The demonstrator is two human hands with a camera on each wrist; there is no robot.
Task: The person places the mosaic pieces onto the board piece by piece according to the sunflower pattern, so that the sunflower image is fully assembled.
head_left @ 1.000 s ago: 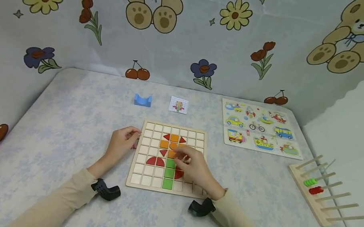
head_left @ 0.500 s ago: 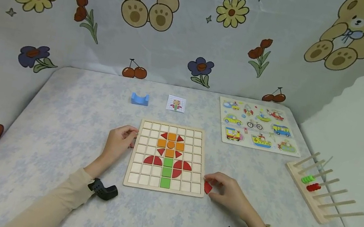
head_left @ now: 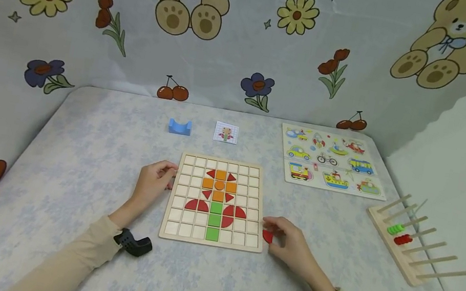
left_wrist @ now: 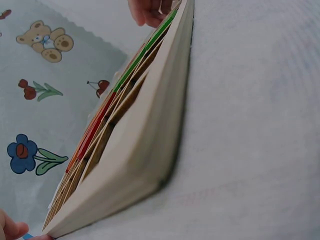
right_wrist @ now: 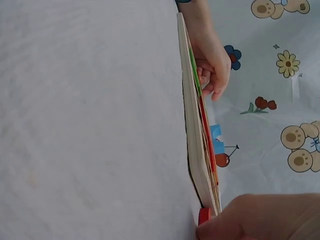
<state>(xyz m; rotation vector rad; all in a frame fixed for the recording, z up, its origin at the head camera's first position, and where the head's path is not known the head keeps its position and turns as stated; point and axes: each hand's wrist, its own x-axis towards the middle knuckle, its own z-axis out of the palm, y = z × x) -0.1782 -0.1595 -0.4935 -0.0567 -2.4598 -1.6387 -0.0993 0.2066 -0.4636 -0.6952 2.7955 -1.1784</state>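
Note:
A square wooden grid board (head_left: 191, 230) lies on the table, with green and orange squares, an orange circle, red triangles and red quarter-circle tiles set in its cells. At its left edge my left hand (head_left: 153, 181) has curled fingers against the rim; fingertips (left_wrist: 14, 227) appear by the board's corner in the left wrist view. Beside the right edge, my right hand (head_left: 292, 244) pinches a red tile (head_left: 267, 236) with a curved side, low over the table. The right wrist view shows the tile (right_wrist: 204, 215) partly hidden behind a finger.
Behind the board lie a blue notched block (head_left: 180, 128) and a small pattern card (head_left: 226, 133). A vehicle picture puzzle (head_left: 333, 162) lies at the back right. Nearer on the right is a wooden peg rack (head_left: 397, 250) with green and red beads.
My right hand has moved from over the board to its right side and pinches a red tile there. A red triangle shows where that hand was. The left hand stays at the left edge.

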